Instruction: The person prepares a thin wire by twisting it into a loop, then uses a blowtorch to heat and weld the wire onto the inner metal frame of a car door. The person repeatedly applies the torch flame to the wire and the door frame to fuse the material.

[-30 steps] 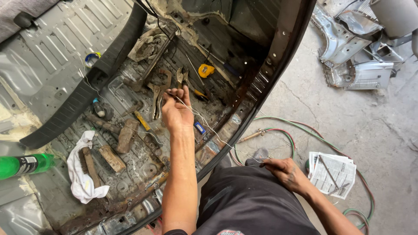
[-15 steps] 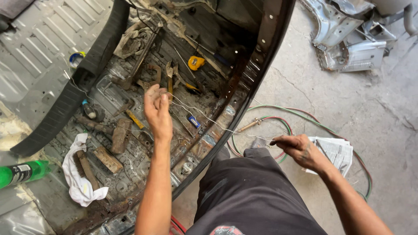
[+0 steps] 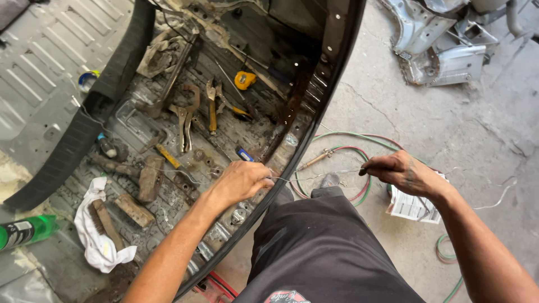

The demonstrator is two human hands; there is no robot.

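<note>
At the far left a green spray can [image 3: 25, 231] lies on its side on the ribbed grey metal floor [image 3: 39, 67], and just right of it a crumpled white rag [image 3: 94, 238] is bunched under a wooden-handled wire brush [image 3: 106, 223], set down within easy reach of the work. Rusty metal blocks [image 3: 150, 178] and locking pliers [image 3: 185, 118] are scattered over the rusted well beyond, with a yellow tape measure [image 3: 245, 79] further back, all dropped where the curved black body edge [image 3: 314, 112] keeps them from rolling out. The left hand [image 3: 241, 180] hovers over that well near the edge, fingers curled shut on one end of a thin, bare steel wire [image 3: 317, 175]. The wire runs nearly level from left to right across the body edge and above the dark trouser knee, its long axis crosswise to the person, apparently drawn taut between the two grips so that it stays straight. The right hand [image 3: 401, 174] pinches the other end over the concrete floor [image 3: 449, 123], near red and green hoses [image 3: 359, 163] and a folded printed paper [image 3: 412, 205].
</note>
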